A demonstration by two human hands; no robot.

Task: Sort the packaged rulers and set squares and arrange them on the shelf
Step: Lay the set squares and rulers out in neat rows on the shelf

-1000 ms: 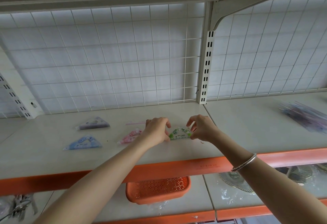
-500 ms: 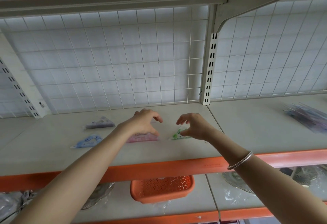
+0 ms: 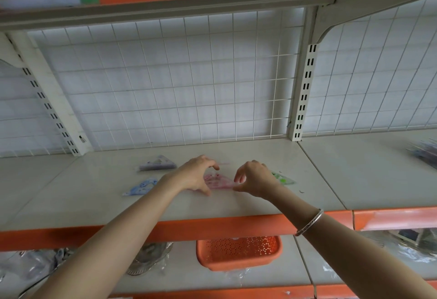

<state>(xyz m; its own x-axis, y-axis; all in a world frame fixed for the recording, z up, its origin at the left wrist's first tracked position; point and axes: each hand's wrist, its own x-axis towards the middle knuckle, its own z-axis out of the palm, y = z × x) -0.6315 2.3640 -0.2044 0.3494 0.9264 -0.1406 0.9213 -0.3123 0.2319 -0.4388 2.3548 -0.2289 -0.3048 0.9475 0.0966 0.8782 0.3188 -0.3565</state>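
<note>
On the shelf point(image 3: 236, 206), dead centre, the pink set square pack point(image 3: 218, 182) is lying flat between my hands. My left hand point(image 3: 195, 175) is curling round it, thumb planted at its near corner, fingers arching over its far edge. My right hand point(image 3: 256, 180) is touching the pack's 3 o'clock tip with the thumb, fingers curled above; whether that grip is truly pinching, I cannot tell. The green pack point(image 3: 282, 178) is lying at 3 o'clock just past my right hand, the blue pack point(image 3: 142, 187) at 9 o'clock, the purple pack point(image 3: 157, 164) at 10 o'clock.
</note>
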